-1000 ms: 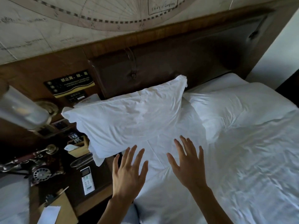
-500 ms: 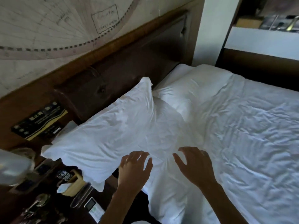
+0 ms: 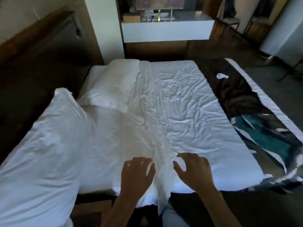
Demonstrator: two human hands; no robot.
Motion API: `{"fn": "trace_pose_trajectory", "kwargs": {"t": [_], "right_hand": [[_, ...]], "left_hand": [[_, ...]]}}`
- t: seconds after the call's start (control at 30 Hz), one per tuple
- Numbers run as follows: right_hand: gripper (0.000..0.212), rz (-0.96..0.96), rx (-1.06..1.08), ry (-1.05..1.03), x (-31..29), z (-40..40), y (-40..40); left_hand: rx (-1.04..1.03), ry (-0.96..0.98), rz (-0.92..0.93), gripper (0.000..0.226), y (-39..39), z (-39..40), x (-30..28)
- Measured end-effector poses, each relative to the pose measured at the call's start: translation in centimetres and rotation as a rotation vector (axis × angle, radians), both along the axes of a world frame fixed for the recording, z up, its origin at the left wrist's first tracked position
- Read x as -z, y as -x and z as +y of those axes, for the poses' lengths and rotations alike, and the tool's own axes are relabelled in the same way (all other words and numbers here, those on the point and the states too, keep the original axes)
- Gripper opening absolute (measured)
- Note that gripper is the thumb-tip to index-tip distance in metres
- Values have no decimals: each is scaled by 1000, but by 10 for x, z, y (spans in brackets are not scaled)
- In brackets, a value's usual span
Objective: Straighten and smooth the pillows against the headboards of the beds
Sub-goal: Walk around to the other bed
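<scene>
1. Head view: the person's left hand (image 3: pixel 136 175) hangs above the near edge of the white duvet (image 3: pixel 180 115), fingers loosely curled and spread, holding nothing.
2. The right hand (image 3: pixel 194 171) is just beside it, fingers bent in a loose claw over the same sheet, also holding nothing; whether the fingertips touch the cloth cannot be told.
3. Between the two hands a raised fold of the duvet runs toward the person and drops over the bed's edge.
4. The near pillow (image 3: pixel 44 153) lies at the left, large and white, its far corner tilted up against the dark wooden headboard (image 3: pixel 32 66); it overlaps the duvet's left side and is apart from both hands.
5. The far pillow (image 3: pixel 113 82) lies flatter beyond it, partly tucked under the duvet, its back edge near the headboard.
6. The duvet is heavily creased across its middle.
7. A dark bed runner (image 3: pixel 249 115) with teal and pale patches crosses the foot of the bed at the right, and a small white object (image 3: pixel 220 76) rests on it.
8. Beyond the bed stands a white-fronted counter (image 3: pixel 167 31) with blurred items on top, next to a white wall column (image 3: pixel 105 28).
</scene>
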State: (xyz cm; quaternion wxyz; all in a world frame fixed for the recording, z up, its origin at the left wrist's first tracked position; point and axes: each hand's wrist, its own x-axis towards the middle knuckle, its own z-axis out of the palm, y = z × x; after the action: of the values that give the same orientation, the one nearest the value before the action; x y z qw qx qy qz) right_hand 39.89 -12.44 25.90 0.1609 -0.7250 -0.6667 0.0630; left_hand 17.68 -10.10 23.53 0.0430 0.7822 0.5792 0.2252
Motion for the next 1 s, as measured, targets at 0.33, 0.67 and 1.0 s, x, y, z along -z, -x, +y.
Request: {"fn": "trace_pose_trajectory", "kwargs": {"t": [0.33,0.67,1.0], "right_hand": [[38,37,378,-56,-6,-117,-135],[40,-3,658,-16,-6,-242,-304],[37,52,930,-69,10,-307,-449]], "left_hand": [[375,-12,-12,23,-159,-34,-12],[666,128,9,29,-376,-113,-9],[880,106,66,18,-563,-145,-12]]}}
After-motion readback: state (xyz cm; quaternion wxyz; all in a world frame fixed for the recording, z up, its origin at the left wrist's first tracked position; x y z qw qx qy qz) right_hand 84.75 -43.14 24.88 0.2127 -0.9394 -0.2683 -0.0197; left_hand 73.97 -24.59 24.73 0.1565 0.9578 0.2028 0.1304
